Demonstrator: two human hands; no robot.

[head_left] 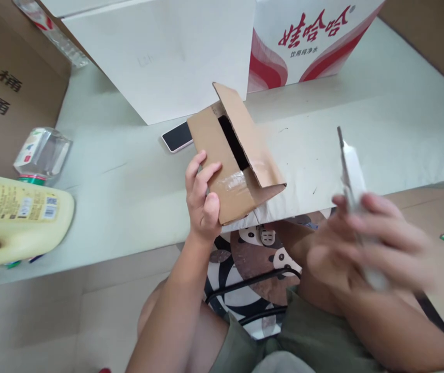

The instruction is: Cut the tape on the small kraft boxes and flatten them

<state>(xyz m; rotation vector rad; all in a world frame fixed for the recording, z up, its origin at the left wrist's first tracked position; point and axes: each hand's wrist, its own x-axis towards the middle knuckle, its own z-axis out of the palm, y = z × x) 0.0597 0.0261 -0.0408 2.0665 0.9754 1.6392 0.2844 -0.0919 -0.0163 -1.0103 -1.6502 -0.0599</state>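
Head view: box [233,155] gripped by left hand [202,199], ten o'clock from knife [351,171] clamped in right hand [361,248], blade toward twelve.

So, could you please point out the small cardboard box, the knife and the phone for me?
small cardboard box [206,132]: head view, brown side panel.
knife [354,171]: head view, pale body below the blade.
phone [178,136]: head view, dark screen.
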